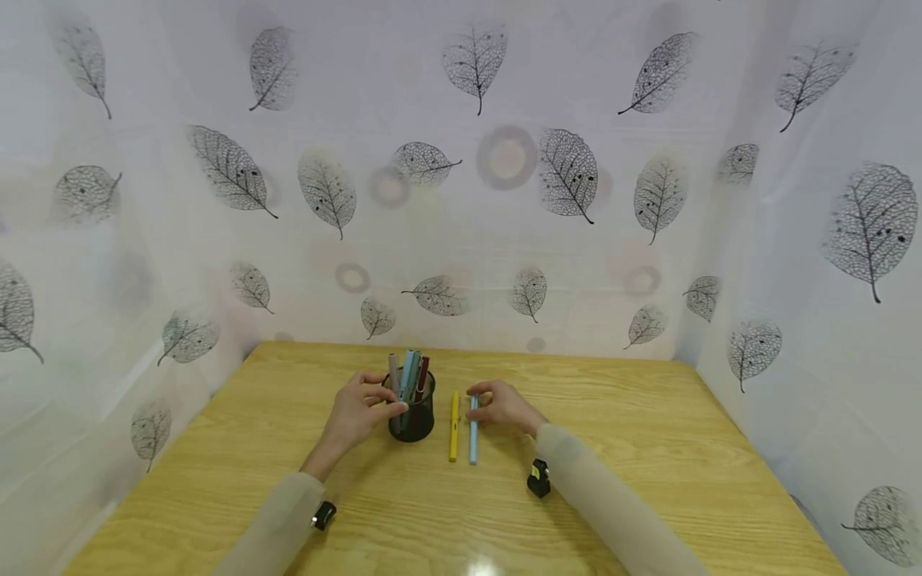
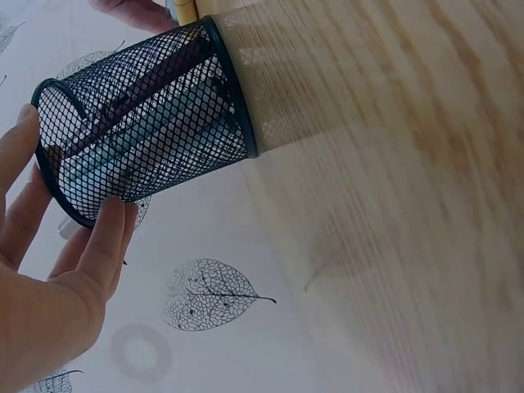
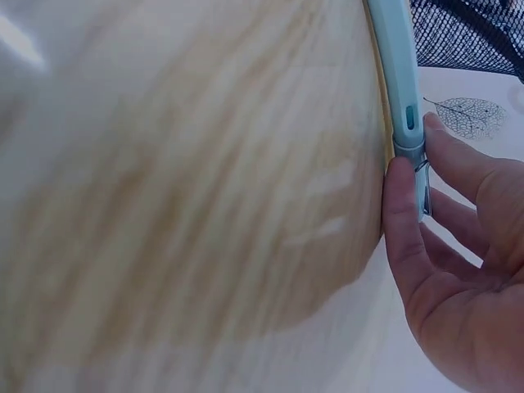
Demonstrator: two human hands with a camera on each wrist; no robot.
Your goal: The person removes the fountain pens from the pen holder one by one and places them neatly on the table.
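Note:
A black mesh pen holder [image 1: 420, 422] stands upright on the table, with several pens in it: grey, blue, teal and dark red. My left hand [image 1: 354, 412] grips it near the rim, fingers and thumb on either side in the left wrist view. To the holder's right lies a yellow pen [image 1: 454, 428]. Beside that, a light blue pen [image 1: 473, 446] lies roughly parallel. The right hand [image 1: 503, 406] pinches this light blue pen near its far half; in the right wrist view its thumb and fingers sit around the clip end of the pen [image 3: 399, 65].
The wood-grain table [image 1: 612, 448] has a white leaf-print curtain [image 1: 475, 216] along its back and sides. A small black device [image 1: 539, 478] is worn at the right wrist, another device [image 1: 324, 514] at the left.

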